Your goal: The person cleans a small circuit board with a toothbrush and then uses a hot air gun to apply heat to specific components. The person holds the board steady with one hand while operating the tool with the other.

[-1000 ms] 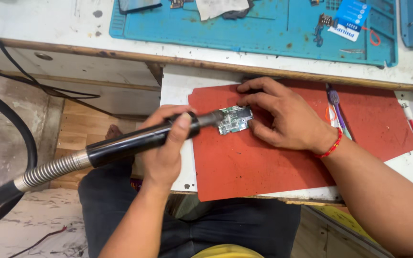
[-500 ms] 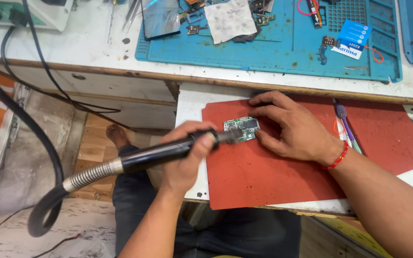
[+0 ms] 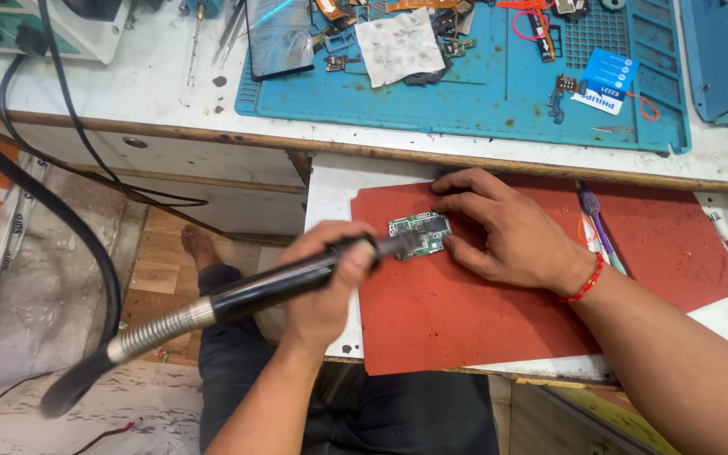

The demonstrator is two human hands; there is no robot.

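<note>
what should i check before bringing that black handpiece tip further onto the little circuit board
1. Circuit board lies flat on the red mat: ok.
2. Right hand pins the board, fingers at its top and right edges: ok.
3. Left hand is wrapped around the black handpiece near its front end: ok.
4. Handpiece tip meets the board's left edge; exact contact spot: cannot tell, blurred.
5. Right-hand fingers sit close to the tip: not ok, little clearance.
6. Hose hangs free off the bench edge, no snag visible: ok.
</note>
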